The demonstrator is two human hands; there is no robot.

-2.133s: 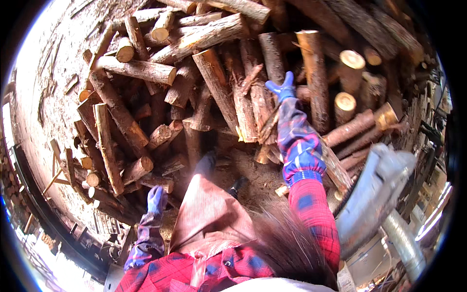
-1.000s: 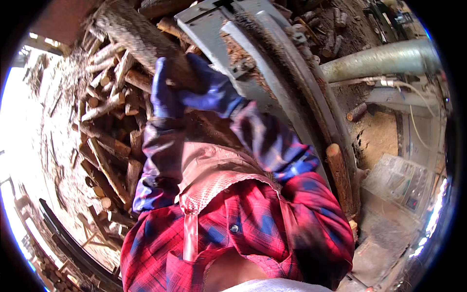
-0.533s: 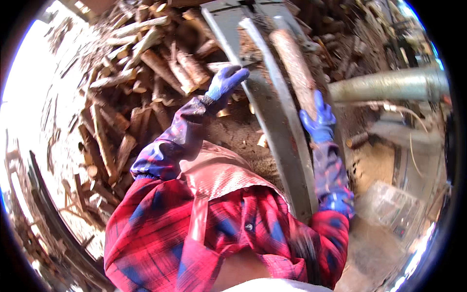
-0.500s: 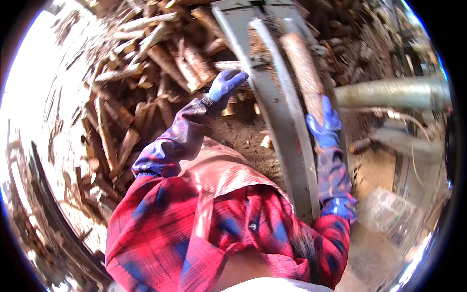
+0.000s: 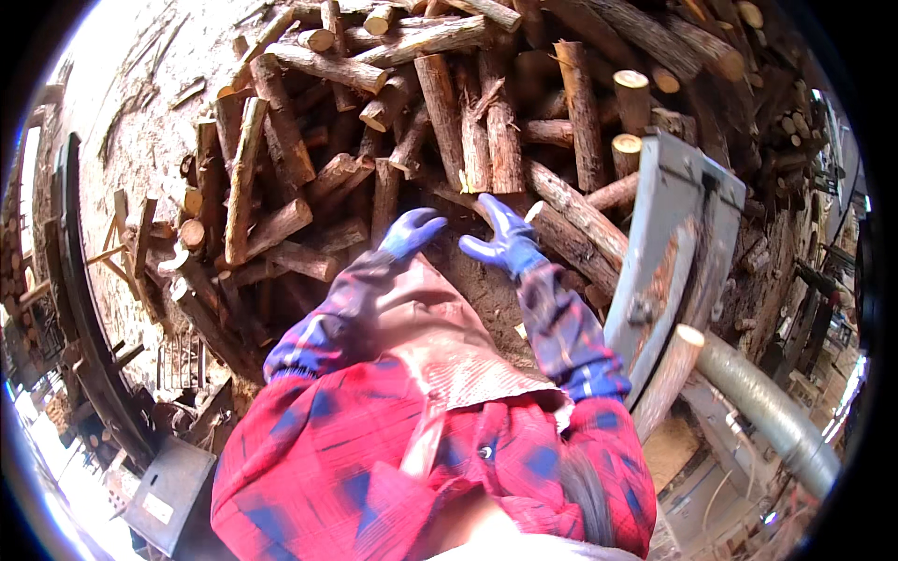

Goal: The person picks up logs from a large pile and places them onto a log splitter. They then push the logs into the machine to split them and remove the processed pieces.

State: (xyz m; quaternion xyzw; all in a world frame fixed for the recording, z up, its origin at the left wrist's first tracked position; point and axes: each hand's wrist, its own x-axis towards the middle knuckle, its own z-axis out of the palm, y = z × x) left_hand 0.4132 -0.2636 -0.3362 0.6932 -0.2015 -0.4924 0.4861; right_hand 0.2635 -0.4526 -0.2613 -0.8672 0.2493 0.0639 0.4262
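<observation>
Both my hands wear blue-purple gloves and hold nothing. My left hand (image 5: 412, 233) is in front of my apron, its fingers apart and slightly curled. To its right, my right hand (image 5: 503, 237) has its thumb spread wide from the fingers. Just beyond the hands, bark-covered logs (image 5: 500, 140) lean side by side at the near edge of the pile. Another long log (image 5: 582, 213) slants down to the right of my right hand. Along the grey metal trough (image 5: 655, 271) at my right lies a single log (image 5: 670, 376) with a pale cut end.
A large heap of cut logs (image 5: 383, 79) spreads across the far side and left. A round metal pipe (image 5: 772, 411) runs beside the trough at the right. At the lower left stands a grey metal box (image 5: 170, 496), near a dark upright beam (image 5: 89, 299).
My view has swung left toward the log pile. My right hand has left the log on the trough and come over near my left hand, in front of the pile.
</observation>
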